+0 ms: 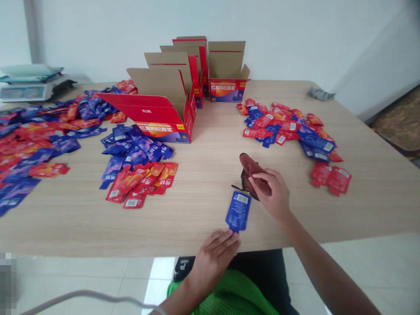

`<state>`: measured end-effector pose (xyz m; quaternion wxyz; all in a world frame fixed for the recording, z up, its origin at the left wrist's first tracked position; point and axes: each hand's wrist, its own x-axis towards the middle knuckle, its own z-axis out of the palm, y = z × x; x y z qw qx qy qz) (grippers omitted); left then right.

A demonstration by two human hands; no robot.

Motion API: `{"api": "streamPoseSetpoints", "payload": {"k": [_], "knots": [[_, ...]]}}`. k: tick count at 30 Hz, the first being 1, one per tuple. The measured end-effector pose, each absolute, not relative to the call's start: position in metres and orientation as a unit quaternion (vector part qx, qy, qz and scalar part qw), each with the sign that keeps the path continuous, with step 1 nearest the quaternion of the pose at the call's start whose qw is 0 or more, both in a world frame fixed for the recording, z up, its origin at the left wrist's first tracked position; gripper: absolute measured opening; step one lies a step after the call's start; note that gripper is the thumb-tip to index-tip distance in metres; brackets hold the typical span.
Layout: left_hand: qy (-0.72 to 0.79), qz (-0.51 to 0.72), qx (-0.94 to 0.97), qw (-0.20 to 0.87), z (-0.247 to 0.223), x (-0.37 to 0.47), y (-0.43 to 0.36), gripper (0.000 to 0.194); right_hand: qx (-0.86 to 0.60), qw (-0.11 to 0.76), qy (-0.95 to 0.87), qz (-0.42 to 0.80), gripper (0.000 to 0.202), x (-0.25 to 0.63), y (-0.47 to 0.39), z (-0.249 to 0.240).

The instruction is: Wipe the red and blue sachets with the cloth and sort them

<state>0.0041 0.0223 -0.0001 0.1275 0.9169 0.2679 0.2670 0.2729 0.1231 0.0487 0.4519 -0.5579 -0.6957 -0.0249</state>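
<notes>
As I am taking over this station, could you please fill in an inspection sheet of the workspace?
Surface: pale wood-grain table.
Job's things: blue sachet lying before the person; piles of red and blue sachets; open cartons further back.
Clutter: crumpled grey item, far right; bags atop a scale, far left.
Grips: left grip touches the blue sachet's narrow end; right grip has fingers on a dark-red item, hold unclear.
Cables: one grey cord, lower left.
Surroundings: pale wall, tiled floor.
</notes>
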Motion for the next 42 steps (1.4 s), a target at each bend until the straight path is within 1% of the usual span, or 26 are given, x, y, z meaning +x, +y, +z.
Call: {"api": "streamPoseSetpoints", "payload": {"k": [2,5,7,9,12,13,15,17,19,21,22,23,26,27,28,30,33,36,38,42], "knots": [[0.269,0.264,0.917,0.130,0.001,0.004,0.022,0.028,-0.526,0.447,-0.723,0.025,0.024,0.256,0.098,0.050],[0.276,0.264,0.915,0.135,0.002,0.004,0.022,0.027,-0.440,0.362,-0.817,0.088,0.020,0.236,0.071,0.040],[0.281,0.263,0.913,0.135,0.002,0.004,0.021,0.027,-0.416,0.322,-0.846,0.088,0.018,0.233,0.072,0.030],[0.278,0.260,0.915,0.131,0.002,0.004,0.021,0.027,-0.443,0.315,-0.837,0.064,0.016,0.242,0.087,0.021],[0.274,0.256,0.919,0.123,0.003,0.004,0.020,0.027,-0.522,0.322,-0.790,0.012,0.015,0.268,0.119,0.021],[0.276,0.251,0.919,0.124,0.004,0.004,0.020,0.028,-0.547,0.335,-0.767,-0.005,0.016,0.277,0.127,0.025],[0.282,0.238,0.920,0.130,0.006,0.004,0.020,0.037,-0.589,0.384,-0.710,-0.034,0.020,0.292,0.133,0.036],[0.289,0.237,0.917,0.135,0.010,0.005,0.021,0.045,-0.621,0.442,-0.646,-0.050,0.025,0.300,0.123,0.050],[0.295,0.246,0.914,0.132,0.014,0.007,0.023,0.041,-0.645,0.476,-0.596,-0.044,0.029,0.302,0.103,0.061],[0.296,0.240,0.917,0.118,0.017,0.010,0.024,0.039,-0.670,0.484,-0.563,-0.023,0.032,0.303,0.080,0.066],[0.295,0.224,0.923,0.108,0.018,0.012,0.024,0.043,-0.683,0.484,-0.547,-0.010,0.035,0.303,0.068,0.065],[0.296,0.201,0.929,0.096,0.018,0.014,0.024,0.051,-0.697,0.483,-0.529,0.004,0.038,0.303,0.057,0.063],[0.304,0.126,0.943,0.055,0.016,0.021,0.020,0.079,-0.747,0.477,-0.461,0.043,0.045,0.304,0.031,0.049],[0.310,0.111,0.943,0.041,0.014,0.023,0.019,0.082,-0.762,0.474,-0.437,0.053,0.047,0.305,0.025,0.043],[0.315,0.102,0.943,0.026,0.013,0.024,0.017,0.079,-0.773,0.477,-0.414,0.062,0.049,0.304,0.020,0.038],[0.327,0.102,0.939,-0.001,0.011,0.026,0.015,0.064,-0.778,0.498,-0.373,0.088,0.052,0.303,0.013,0.029],[0.329,0.133,0.935,-0.007,0.008,0.023,0.012,0.048,-0.773,0.531,-0.325,0.123,0.053,0.299,0.009,0.022],[0.310,0.205,0.928,0.021,0.004,0.015,0.011,0.034,-0.781,0.528,-0.307,0.132,0.055,0.296,0.011,0.018],[0.301,0.236,0.922,0.057,0.003,0.010,0.010,0.026,-0.781,0.529,-0.306,0.133,0.058,0.296,0.011,0.015],[0.293,0.257,0.912,0.128,0.006,-0.001,0.007,0.021,-0.785,0.526,-0.303,0.124,0.063,0.299,0.011,0.009]]}}
